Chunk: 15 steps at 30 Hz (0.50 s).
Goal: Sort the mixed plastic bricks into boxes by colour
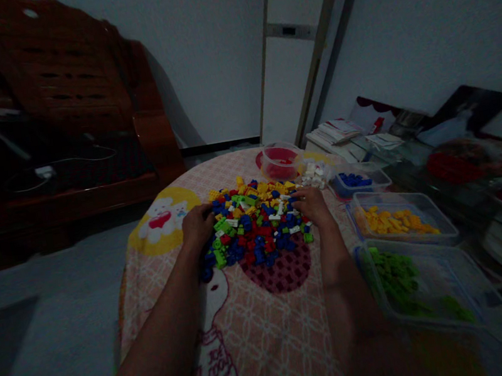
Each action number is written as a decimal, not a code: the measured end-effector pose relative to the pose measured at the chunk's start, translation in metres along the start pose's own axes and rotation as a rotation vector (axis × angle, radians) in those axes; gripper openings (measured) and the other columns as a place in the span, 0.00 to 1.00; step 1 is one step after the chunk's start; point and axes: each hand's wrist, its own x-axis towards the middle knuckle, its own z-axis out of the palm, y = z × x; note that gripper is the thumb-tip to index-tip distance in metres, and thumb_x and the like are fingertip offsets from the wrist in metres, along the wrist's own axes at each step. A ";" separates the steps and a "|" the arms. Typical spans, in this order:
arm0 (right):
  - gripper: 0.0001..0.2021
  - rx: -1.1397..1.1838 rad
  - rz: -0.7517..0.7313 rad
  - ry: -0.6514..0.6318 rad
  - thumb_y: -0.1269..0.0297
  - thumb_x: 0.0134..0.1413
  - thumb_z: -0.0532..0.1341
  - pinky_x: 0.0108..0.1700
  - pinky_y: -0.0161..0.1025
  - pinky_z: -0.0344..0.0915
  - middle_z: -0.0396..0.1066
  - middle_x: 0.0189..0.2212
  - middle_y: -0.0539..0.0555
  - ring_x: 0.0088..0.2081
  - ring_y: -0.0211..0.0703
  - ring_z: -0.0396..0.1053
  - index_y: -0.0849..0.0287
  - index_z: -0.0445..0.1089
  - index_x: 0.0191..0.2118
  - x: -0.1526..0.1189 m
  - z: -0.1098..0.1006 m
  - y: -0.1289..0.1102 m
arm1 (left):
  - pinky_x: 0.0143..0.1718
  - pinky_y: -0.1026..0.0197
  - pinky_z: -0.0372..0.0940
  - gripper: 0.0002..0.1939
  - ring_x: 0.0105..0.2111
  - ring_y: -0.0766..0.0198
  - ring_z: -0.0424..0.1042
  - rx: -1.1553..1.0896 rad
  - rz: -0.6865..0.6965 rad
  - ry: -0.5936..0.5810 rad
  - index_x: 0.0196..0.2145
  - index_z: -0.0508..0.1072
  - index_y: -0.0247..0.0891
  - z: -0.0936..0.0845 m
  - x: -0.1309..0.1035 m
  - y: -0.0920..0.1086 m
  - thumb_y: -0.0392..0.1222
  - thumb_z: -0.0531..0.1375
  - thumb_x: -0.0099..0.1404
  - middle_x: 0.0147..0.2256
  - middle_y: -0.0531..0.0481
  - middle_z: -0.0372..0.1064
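A wide pile of mixed toy building bricks [252, 226] in red, blue, yellow, green and white lies on the cloth-covered table in front of me. My left hand [197, 227] rests against the pile's left edge, its fingers loosely bent and touching the outer bricks. On the opposite side, my right hand [313, 205] reaches in with fingers apart, near a few white and blue bricks. I see no brick held in either hand, though the fingertips are small and dim in this light.
Along the right stand clear boxes of sorted bricks: a blue-brick box [380, 175], a yellow-brick box [441, 218] and a green-brick box [439, 266]. A round tub [296, 155] with red bricks and white bricks [314, 175] sit at the back. A wooden bench [157, 136] stands left.
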 end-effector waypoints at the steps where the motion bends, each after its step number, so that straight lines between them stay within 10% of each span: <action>1: 0.10 0.010 0.000 0.005 0.72 0.40 0.66 0.54 0.45 0.65 0.79 0.39 0.55 0.46 0.50 0.73 0.56 0.81 0.33 0.000 0.000 0.001 | 0.57 0.52 0.65 0.21 0.54 0.50 0.72 0.005 -0.001 -0.003 0.52 0.76 0.34 0.000 0.000 0.000 0.38 0.56 0.63 0.52 0.40 0.74; 8: 0.06 0.206 0.046 0.090 0.70 0.37 0.68 0.47 0.44 0.68 0.78 0.31 0.51 0.37 0.46 0.74 0.58 0.77 0.28 -0.001 -0.005 0.008 | 0.56 0.53 0.65 0.21 0.53 0.50 0.72 -0.012 -0.012 0.006 0.52 0.76 0.36 0.000 0.000 0.001 0.38 0.56 0.63 0.52 0.41 0.74; 15: 0.11 0.722 0.371 0.458 0.68 0.35 0.68 0.30 0.40 0.73 0.72 0.21 0.47 0.25 0.42 0.72 0.61 0.72 0.31 0.007 -0.006 0.023 | 0.56 0.52 0.65 0.21 0.53 0.50 0.72 -0.016 0.017 0.009 0.52 0.76 0.34 0.001 0.001 -0.002 0.38 0.56 0.62 0.52 0.40 0.74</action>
